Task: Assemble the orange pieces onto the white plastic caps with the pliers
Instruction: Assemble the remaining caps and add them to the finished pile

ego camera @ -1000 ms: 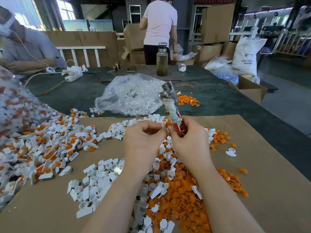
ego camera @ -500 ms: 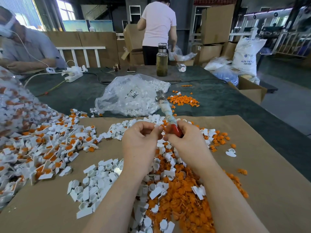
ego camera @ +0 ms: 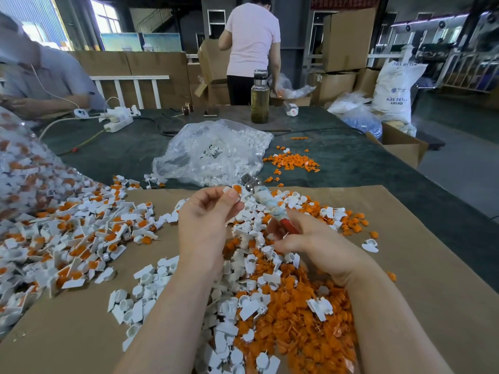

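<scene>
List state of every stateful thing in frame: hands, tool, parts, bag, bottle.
Left hand: pinching a white plastic cap with orange piece.
Right hand: gripping the red-handled metal pliers.
Pliers: tilted, head up beside the cap; jaws unclear.
Clear plastic bag of white caps: lying slumped.
Glass bottle: upright, capped.

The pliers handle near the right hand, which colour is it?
Red, below a whitish wrap, on the pliers; head view.

Both forearms are bare from the bottom edge of the view to the wrists; no sleeve, glove, watch or ring shows. The left hand (ego camera: pixel 205 225) and right hand (ego camera: pixel 318 247) are bare too, fingers (ego camera: pixel 229 201) with short, unpainted nails.
</scene>
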Demonstrator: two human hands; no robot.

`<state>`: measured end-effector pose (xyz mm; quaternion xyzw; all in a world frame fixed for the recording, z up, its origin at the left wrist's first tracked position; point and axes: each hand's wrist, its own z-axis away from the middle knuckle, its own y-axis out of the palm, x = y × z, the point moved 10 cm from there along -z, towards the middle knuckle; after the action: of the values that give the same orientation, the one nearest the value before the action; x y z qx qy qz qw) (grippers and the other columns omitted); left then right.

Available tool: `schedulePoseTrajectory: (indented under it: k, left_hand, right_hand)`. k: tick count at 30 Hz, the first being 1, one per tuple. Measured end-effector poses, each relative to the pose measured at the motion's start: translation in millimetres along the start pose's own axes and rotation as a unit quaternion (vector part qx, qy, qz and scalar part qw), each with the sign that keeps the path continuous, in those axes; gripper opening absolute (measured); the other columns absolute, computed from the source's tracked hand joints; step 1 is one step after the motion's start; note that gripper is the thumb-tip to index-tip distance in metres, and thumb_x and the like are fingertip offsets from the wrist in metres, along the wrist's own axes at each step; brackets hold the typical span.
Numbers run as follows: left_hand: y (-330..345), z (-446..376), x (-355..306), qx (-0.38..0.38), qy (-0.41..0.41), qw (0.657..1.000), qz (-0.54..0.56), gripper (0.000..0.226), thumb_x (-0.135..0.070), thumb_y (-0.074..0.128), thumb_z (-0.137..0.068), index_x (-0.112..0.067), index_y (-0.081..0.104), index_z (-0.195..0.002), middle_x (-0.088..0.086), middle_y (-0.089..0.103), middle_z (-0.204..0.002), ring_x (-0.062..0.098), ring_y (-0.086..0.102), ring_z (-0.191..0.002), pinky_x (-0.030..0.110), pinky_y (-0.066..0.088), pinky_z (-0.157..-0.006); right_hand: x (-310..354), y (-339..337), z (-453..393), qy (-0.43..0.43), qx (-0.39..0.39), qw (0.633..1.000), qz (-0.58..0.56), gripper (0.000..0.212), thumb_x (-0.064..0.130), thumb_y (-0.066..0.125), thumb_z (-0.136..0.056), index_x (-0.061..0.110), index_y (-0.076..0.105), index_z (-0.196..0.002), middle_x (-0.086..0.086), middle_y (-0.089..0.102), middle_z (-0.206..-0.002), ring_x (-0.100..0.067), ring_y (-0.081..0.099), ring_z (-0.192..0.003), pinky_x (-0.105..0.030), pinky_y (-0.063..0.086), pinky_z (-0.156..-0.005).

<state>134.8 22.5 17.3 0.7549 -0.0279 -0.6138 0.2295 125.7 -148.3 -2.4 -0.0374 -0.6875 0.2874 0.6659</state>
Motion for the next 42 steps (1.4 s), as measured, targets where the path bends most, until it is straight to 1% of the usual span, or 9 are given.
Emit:
schedulePoseTrajectory:
  k: [3, 6, 12, 16, 20, 26, 34, 39, 42]
  left_hand:
    - [-1.0, -1.8, -0.2, 0.000, -0.005, 1.000, 0.006, 0.006, -0.001, 0.068, -0.086, -0.006, 0.067, -0.083, -0.005, 0.069, -0.065, 0.008, 0.067, -0.061, 0.019, 0.058, -0.071]
    - [-1.4, -2.6, -0.1, 0.005, -0.009, 1.000, 0.003, 0.007, -0.002, 0.067, -0.087, -0.008, 0.067, -0.084, -0.006, 0.069, -0.066, 0.007, 0.067, -0.060, 0.019, 0.058, -0.070]
    - [-3.5, -2.9, -3.7, 0.000, -0.005, 1.000, 0.001, 0.009, -0.001, 0.066, -0.087, -0.008, 0.067, -0.082, -0.007, 0.069, -0.064, 0.006, 0.066, -0.059, 0.018, 0.057, -0.067]
    - [-4.3, -1.7, -3.2, -0.014, -0.006, 1.000, 0.006, 0.011, 0.000, 0.065, -0.088, -0.008, 0.066, -0.080, -0.009, 0.067, -0.061, 0.006, 0.065, -0.058, 0.017, 0.057, -0.067]
    - [-8.0, -3.3, 0.5, -0.026, -0.019, 0.999, 0.020, 0.012, 0.001, 0.065, -0.089, -0.008, 0.067, -0.080, -0.005, 0.066, -0.064, 0.007, 0.064, -0.061, 0.017, 0.057, -0.066]
    - [-17.5, -5.2, 21.2, -0.038, -0.130, 0.989, 0.057, 0.003, -0.006, 0.070, -0.086, -0.008, 0.069, -0.084, 0.000, 0.073, -0.068, 0.009, 0.070, -0.060, 0.023, 0.060, -0.065]
    - [-97.5, -8.9, 37.6, -0.277, -0.226, 0.879, 0.316, 0.021, -0.010, 0.057, -0.098, -0.006, 0.061, -0.118, 0.011, 0.076, -0.089, 0.013, 0.075, -0.074, 0.029, 0.062, -0.061]
    - [-127.7, -18.6, 33.7, -0.320, -0.163, 0.831, 0.424, 0.036, -0.013, 0.039, -0.107, -0.008, 0.049, -0.141, 0.012, 0.072, -0.092, 0.015, 0.075, -0.082, 0.030, 0.061, -0.065]
    - [-136.8, -21.4, 30.0, -0.321, -0.119, 0.814, 0.470, 0.038, -0.018, 0.040, -0.106, -0.010, 0.048, -0.143, 0.016, 0.069, -0.117, 0.019, 0.074, -0.089, 0.033, 0.061, -0.063]
  right_hand:
    - [1.1, 5.5, 0.5, 0.005, 0.024, 1.000, 0.009, 0.028, 0.033, 0.063, -0.065, 0.025, 0.057, -0.091, -0.002, 0.059, -0.092, -0.018, 0.056, -0.083, -0.039, 0.045, -0.080]
    - [0.9, 10.9, -0.2, 0.007, 0.041, 0.999, 0.012, 0.033, 0.032, 0.062, -0.066, 0.025, 0.058, -0.098, 0.001, 0.057, -0.091, -0.013, 0.054, -0.082, -0.034, 0.043, -0.076]
    - [7.2, 9.5, -3.9, -0.022, 0.004, 0.998, 0.054, 0.022, 0.019, 0.062, -0.074, 0.018, 0.065, -0.096, -0.007, 0.066, -0.099, -0.033, 0.061, -0.087, -0.049, 0.050, -0.078]
    - [6.5, 9.3, -6.5, -0.036, -0.010, 0.997, 0.072, 0.015, 0.004, 0.060, -0.082, 0.018, 0.064, -0.086, 0.006, 0.060, -0.078, -0.005, 0.051, -0.061, -0.024, 0.043, -0.056]
    - [8.5, 8.8, -8.2, -0.041, -0.023, 0.994, 0.095, 0.018, 0.005, 0.058, -0.085, 0.022, 0.060, -0.078, 0.002, 0.057, -0.075, -0.006, 0.046, -0.055, -0.019, 0.037, -0.049]
    - [5.1, 10.6, -11.3, -0.034, -0.040, 0.986, 0.161, 0.021, 0.016, 0.058, -0.088, 0.028, 0.048, -0.075, 0.007, 0.049, -0.069, -0.006, 0.044, -0.055, -0.024, 0.036, -0.052]
    - [5.5, -10.8, -11.4, -0.044, -0.145, 0.974, 0.168, 0.010, 0.022, 0.055, -0.091, 0.022, 0.051, -0.081, 0.004, 0.054, -0.069, -0.014, 0.049, -0.060, -0.032, 0.038, -0.054]
    - [2.1, -24.2, -9.1, -0.029, -0.211, 0.960, 0.180, 0.013, 0.021, 0.055, -0.090, 0.021, 0.050, -0.078, 0.004, 0.054, -0.068, -0.011, 0.048, -0.059, -0.027, 0.033, -0.052]
    - [1.9, -31.8, -6.1, -0.029, -0.247, 0.956, 0.156, 0.023, 0.021, 0.057, -0.090, 0.023, 0.045, -0.071, 0.006, 0.048, -0.059, -0.007, 0.043, -0.049, -0.025, 0.030, -0.049]
